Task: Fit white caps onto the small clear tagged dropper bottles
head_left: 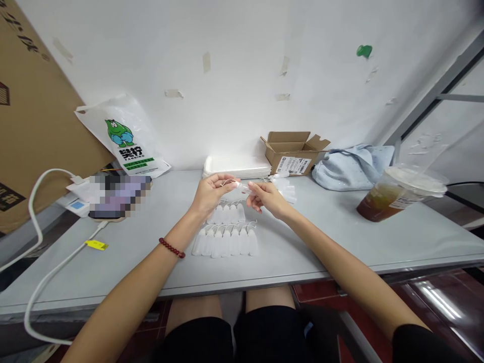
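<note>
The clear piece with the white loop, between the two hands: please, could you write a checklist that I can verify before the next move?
1. Left hand at loop end of clear piece: ok.
2. Right hand gripping its other end: ok.
3. White loop fastened tightly: cannot tell, too small.
4. Similar pieces in two rows on table: ok.
5. Drink cup apart from both hands: ok.

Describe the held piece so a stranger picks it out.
On the grey tabletop, translucent white stringed pieces lie in two rows. By the farther row, the left hand and right hand hold a slim translucent piece with a white string; unlike its neighbours, it is raised.
</note>
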Action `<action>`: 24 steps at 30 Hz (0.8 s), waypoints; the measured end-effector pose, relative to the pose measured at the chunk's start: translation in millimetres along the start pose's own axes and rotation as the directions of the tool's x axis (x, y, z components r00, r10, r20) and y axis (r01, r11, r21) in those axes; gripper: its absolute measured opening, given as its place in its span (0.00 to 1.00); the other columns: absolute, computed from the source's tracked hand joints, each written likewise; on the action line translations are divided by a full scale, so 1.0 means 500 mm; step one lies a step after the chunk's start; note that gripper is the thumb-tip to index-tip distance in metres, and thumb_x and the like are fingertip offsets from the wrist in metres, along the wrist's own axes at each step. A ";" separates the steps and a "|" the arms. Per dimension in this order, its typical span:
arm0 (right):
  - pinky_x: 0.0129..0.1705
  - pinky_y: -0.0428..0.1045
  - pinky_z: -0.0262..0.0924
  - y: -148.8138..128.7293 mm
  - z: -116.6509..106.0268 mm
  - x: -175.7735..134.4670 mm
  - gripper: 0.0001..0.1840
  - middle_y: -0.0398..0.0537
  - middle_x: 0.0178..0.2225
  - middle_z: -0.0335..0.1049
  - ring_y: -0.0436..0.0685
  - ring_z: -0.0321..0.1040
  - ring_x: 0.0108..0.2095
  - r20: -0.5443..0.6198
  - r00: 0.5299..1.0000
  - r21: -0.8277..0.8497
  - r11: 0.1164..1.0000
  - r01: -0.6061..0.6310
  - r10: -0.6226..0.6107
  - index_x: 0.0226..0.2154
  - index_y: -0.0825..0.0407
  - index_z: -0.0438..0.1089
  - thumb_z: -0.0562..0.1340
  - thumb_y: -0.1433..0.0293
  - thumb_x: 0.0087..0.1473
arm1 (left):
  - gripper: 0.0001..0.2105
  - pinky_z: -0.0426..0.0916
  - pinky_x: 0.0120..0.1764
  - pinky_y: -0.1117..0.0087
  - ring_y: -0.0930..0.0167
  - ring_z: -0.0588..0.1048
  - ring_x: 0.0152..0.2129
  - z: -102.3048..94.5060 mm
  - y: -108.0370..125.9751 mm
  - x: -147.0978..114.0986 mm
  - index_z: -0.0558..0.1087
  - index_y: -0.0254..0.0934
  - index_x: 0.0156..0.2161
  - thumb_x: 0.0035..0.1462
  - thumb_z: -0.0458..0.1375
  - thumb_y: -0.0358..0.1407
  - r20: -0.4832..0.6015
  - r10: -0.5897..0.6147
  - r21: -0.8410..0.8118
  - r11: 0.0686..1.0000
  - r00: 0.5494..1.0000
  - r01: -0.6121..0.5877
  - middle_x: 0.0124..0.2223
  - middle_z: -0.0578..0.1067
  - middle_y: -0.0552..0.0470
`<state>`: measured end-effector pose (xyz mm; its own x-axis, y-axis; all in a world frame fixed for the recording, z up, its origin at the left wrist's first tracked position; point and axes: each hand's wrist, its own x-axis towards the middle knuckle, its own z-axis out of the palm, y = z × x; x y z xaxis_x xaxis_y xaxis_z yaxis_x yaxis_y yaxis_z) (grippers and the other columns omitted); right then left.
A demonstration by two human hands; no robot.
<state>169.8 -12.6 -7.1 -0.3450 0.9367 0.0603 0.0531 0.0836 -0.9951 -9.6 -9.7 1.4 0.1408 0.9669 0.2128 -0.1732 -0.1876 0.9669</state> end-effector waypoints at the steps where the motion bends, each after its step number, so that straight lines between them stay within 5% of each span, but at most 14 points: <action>1: 0.14 0.43 0.52 0.000 0.000 0.000 0.24 0.44 0.20 0.68 0.44 0.55 0.13 -0.008 1.000 -0.014 1.000 0.014 -0.014 0.27 0.55 0.62 0.58 0.49 0.53 | 0.16 0.65 0.47 0.64 0.68 0.75 0.37 0.000 -0.001 0.000 0.75 0.34 0.34 0.38 0.71 0.39 -0.018 -0.014 0.005 1.000 1.000 0.014 0.37 0.79 0.47; 8: 0.15 0.43 0.51 -0.003 0.004 -0.006 0.24 0.43 0.20 0.68 0.44 0.55 0.13 -0.070 0.989 -0.153 0.981 0.116 -0.128 0.24 0.53 0.59 0.58 0.49 0.52 | 0.16 0.67 0.45 0.64 0.70 0.75 0.31 -0.004 -0.003 0.004 0.76 0.34 0.32 0.36 0.72 0.37 -0.055 -0.159 -0.010 0.987 0.986 0.158 0.31 0.77 0.51; 16: 0.14 0.42 0.50 -0.012 0.001 -0.009 0.25 0.43 0.18 0.67 0.44 0.55 0.12 -0.055 0.996 -0.148 0.987 0.065 -0.074 0.24 0.53 0.59 0.55 0.48 0.54 | 0.16 0.66 0.46 0.65 0.68 0.74 0.37 -0.001 0.004 0.002 0.76 0.35 0.33 0.34 0.72 0.33 -0.016 -0.122 -0.006 0.993 0.992 0.122 0.36 0.77 0.49; 24: 0.13 0.43 0.49 -0.016 -0.003 -0.007 0.26 0.43 0.16 0.66 0.45 0.55 0.11 -0.080 0.991 -0.165 0.982 0.095 -0.109 0.22 0.52 0.57 0.55 0.48 0.54 | 0.17 0.70 0.41 0.63 0.71 0.73 0.27 0.001 -0.003 0.004 0.75 0.32 0.28 0.44 0.66 0.47 0.085 -0.196 0.083 0.979 0.977 0.189 0.29 0.75 0.50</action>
<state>172.2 -16.1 0.7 -0.2724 0.9462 0.1749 0.1738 0.2272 -0.9582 -8.6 -7.6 0.2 0.2538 0.9668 0.0308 -0.0620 -0.0155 0.9980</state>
